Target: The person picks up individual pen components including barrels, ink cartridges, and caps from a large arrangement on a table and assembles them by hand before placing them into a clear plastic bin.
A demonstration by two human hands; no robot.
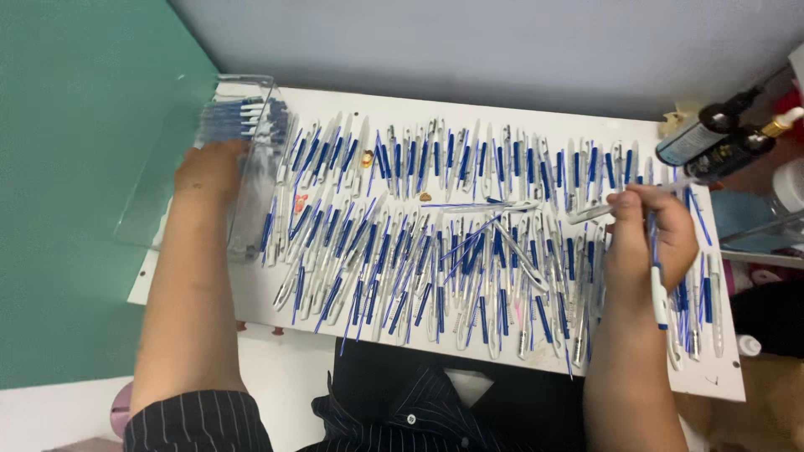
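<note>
A white board (251, 293) lies across my lap, covered with several rows of clear pen barrels with blue parts (419, 251) and thin blue refills. My right hand (649, 243) is over the board's right side, shut on a clear pen barrel (586, 213) at the fingertips and a white-and-blue pen (658, 289) that hangs down along the palm. My left hand (209, 167) reaches into a clear plastic box (172, 159) at the board's left end. Assembled blue pens (239, 117) lie stacked at the far end of that box. The left fingers are hidden behind the box wall.
Two dark bottles (712, 138) with pump and dropper tops stand at the upper right, beside a white container (787, 184). A green wall (75, 167) is on the left and a grey wall (502, 50) lies beyond the board. A small white cap (748, 344) sits at right.
</note>
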